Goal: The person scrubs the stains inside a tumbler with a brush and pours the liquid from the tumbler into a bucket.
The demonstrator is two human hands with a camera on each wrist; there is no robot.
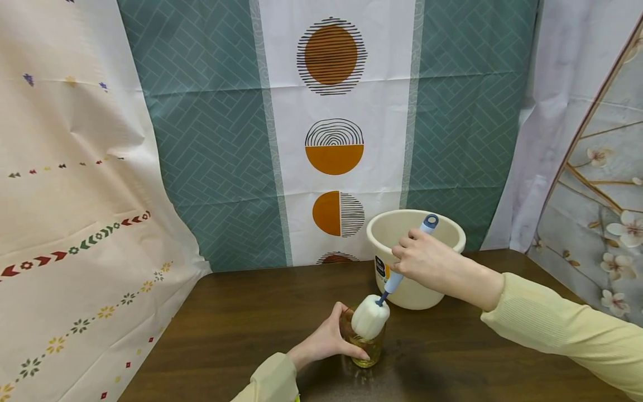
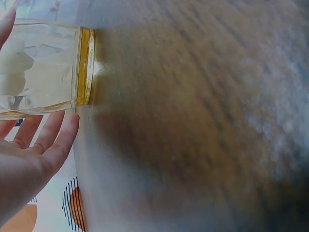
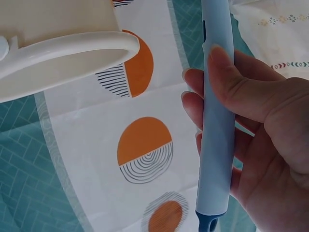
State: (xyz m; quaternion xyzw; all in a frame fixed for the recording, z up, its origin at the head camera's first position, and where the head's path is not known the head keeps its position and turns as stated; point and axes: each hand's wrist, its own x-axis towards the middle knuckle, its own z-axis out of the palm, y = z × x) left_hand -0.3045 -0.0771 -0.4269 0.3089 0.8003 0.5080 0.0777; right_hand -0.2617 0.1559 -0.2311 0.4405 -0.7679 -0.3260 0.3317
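An amber-tinted glass is held upright near the front of the bench by the left hand; its fingers are wrapped on the far side and the thumb is set across the near side; whether the base is borne by the bench cannot be told. A brush is gripped by its pale blue handle in the right hand, the thumb laid along the handle and the fingers closed round it; the brush is tilted, its white sponge head placed at the mouth of the glass; how far the sponge head is let in cannot be established. Directly behind, a cream bucket is stood on the bench; part of its rim and wall is hidden by the right hand and the handle, and a dark label is partly exposed. The rear of the bench is closed off by a green and white hanging with orange discs; the left side is bordered by a cream cloth with coloured motifs, the right by a flowered cloth.
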